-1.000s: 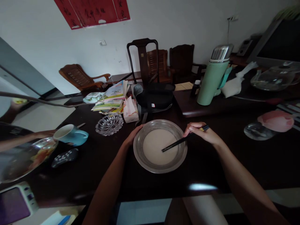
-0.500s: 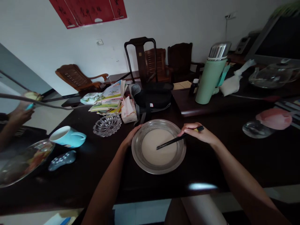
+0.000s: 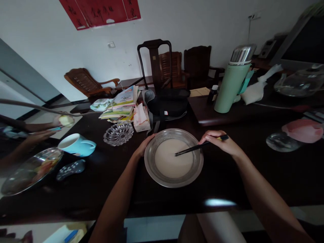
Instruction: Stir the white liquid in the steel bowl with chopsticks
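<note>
A wide metal bowl stands on the dark table in front of me, holding a pale, milky liquid. My left hand grips the bowl's left rim, its fingers partly hidden behind the wall. Above the right side of the bowl, my right hand is closed round a pair of black chopsticks. Their tips reach down to the liquid near its middle.
Left of the bowl are a glass dish, a blue mug, a remote and another metal bowl. A co-worker's hands hold a pale, peeled-looking item. Behind stand books, tissues and a green thermos.
My right hand has shifted the chopsticks slightly right and up within the liquid. My left hand stays on the rim. At the left, the co-worker's hands have moved inward.
</note>
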Action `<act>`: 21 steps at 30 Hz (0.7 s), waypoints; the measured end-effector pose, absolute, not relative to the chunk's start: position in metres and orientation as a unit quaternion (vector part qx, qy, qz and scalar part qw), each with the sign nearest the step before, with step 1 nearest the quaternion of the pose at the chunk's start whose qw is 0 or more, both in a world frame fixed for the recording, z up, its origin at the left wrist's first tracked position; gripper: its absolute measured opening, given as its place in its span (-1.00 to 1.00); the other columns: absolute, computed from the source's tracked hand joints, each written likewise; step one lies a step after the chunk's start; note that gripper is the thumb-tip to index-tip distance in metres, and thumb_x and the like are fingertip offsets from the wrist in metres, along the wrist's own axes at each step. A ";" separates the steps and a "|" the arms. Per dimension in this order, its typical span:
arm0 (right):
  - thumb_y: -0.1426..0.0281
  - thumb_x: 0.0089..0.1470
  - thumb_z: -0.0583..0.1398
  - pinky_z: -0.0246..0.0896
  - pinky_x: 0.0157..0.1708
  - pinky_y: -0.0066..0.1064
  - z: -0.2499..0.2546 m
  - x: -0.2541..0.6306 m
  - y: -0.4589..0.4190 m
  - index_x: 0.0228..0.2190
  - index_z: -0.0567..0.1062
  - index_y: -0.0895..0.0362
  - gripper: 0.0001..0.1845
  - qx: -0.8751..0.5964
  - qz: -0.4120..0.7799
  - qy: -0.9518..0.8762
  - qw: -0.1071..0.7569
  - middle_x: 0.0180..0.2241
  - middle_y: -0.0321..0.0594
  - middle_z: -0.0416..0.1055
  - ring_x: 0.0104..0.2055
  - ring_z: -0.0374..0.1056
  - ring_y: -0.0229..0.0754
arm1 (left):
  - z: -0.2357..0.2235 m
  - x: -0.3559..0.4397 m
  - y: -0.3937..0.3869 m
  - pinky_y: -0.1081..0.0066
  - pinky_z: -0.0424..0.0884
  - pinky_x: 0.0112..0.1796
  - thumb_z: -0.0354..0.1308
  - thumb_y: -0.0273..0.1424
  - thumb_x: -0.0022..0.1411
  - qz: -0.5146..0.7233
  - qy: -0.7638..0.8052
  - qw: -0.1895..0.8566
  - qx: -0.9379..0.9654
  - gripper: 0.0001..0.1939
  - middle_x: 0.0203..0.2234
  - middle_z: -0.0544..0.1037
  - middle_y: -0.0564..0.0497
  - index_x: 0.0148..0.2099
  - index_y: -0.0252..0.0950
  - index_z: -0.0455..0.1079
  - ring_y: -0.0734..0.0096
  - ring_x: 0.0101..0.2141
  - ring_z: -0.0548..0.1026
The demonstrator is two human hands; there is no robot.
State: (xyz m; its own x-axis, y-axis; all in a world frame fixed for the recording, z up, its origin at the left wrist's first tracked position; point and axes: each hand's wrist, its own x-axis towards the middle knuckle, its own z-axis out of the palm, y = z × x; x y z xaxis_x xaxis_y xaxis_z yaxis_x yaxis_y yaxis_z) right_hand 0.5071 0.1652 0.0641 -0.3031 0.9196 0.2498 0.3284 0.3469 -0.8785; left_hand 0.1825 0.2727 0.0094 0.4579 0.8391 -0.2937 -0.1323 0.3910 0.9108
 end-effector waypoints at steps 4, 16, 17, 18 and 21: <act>0.19 0.16 0.08 0.30 -0.27 -0.36 0.065 0.505 0.164 -0.40 0.55 0.16 -0.65 -0.413 0.399 -0.720 0.390 -0.41 -0.16 0.53 -0.32 0.44 -0.14 | 0.008 0.182 0.273 0.34 0.29 -0.09 0.18 -0.22 0.07 0.327 0.406 0.735 0.433 -0.59 -0.25 0.57 -0.05 -0.06 -0.33 0.46 0.16 -0.13 0.45; 0.21 0.15 0.10 0.33 -0.29 -0.38 0.062 0.501 0.164 -0.41 0.53 0.16 -0.68 -0.393 0.419 -0.714 0.400 -0.42 -0.16 0.55 -0.33 0.47 -0.15 | 0.004 0.180 0.275 0.36 0.30 -0.10 0.20 -0.21 0.06 0.329 0.393 0.743 0.430 -0.57 -0.24 0.56 -0.05 -0.04 -0.33 0.46 0.20 -0.19 0.48; 0.21 0.15 0.10 0.33 -0.27 -0.37 0.063 0.501 0.164 -0.41 0.54 0.16 -0.68 -0.394 0.414 -0.718 0.398 -0.41 -0.16 0.55 -0.32 0.47 -0.15 | 0.004 0.180 0.275 0.36 0.29 -0.10 0.20 -0.21 0.06 0.331 0.393 0.742 0.431 -0.57 -0.23 0.56 -0.05 -0.05 -0.33 0.46 0.20 -0.18 0.48; 0.21 0.14 0.10 0.32 -0.26 -0.37 0.063 0.501 0.164 -0.41 0.54 0.16 -0.68 -0.397 0.409 -0.719 0.398 -0.40 -0.16 0.55 -0.31 0.47 -0.15 | 0.004 0.180 0.276 0.36 0.28 -0.09 0.20 -0.22 0.06 0.333 0.393 0.741 0.431 -0.57 -0.23 0.56 -0.05 -0.05 -0.33 0.46 0.20 -0.18 0.47; 0.22 0.15 0.10 0.32 -0.27 -0.37 0.063 0.503 0.164 -0.41 0.53 0.15 -0.69 -0.405 0.405 -0.708 0.414 -0.43 -0.17 0.55 -0.34 0.47 -0.16 | 0.004 0.180 0.275 0.35 0.27 -0.07 0.20 -0.22 0.06 0.334 0.391 0.742 0.430 -0.57 -0.22 0.56 -0.06 -0.05 -0.34 0.46 0.19 -0.16 0.46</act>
